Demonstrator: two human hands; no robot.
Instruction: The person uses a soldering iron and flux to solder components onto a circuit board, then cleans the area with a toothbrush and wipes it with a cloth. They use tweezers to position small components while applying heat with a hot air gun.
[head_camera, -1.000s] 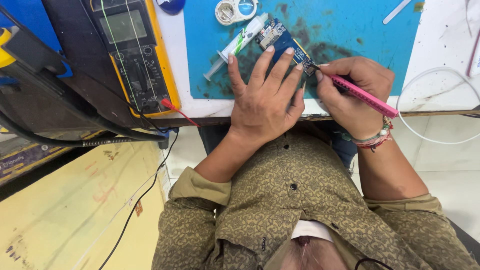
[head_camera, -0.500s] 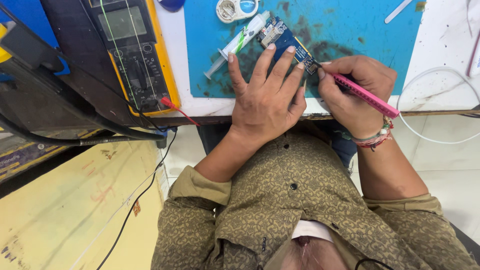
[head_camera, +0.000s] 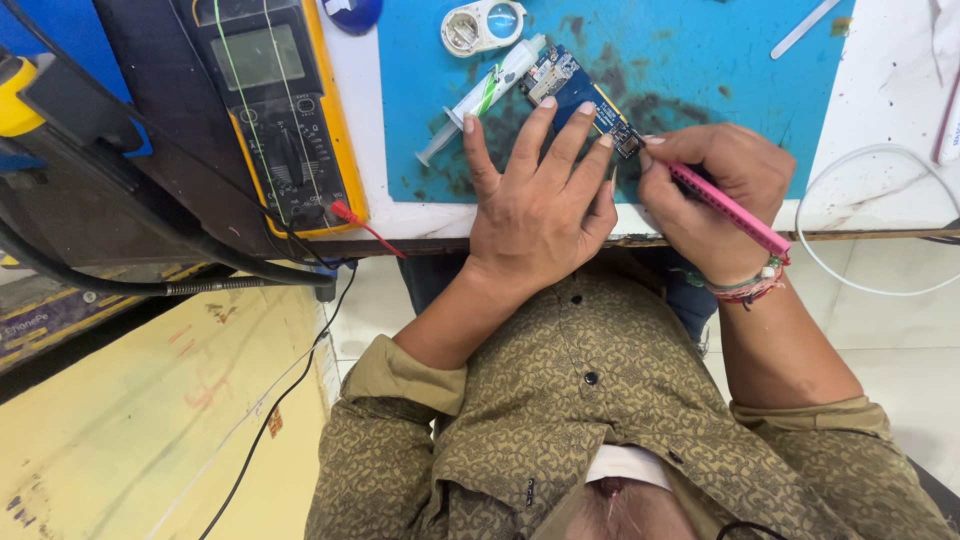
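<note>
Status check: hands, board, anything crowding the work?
Left hand flat, fingers pinning blue circuit board to blue mat. Right hand gripping pink tool, tip at board's edge. Syringe lies beside board, touching nothing worked on.

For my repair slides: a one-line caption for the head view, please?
Left hand steadies a blue circuit board on a blue mat while the right hand applies a pink tool.

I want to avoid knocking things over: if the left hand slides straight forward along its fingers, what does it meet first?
The left hand already rests on the blue circuit board; further on, likely the syringe, though depth is unclear.
</note>
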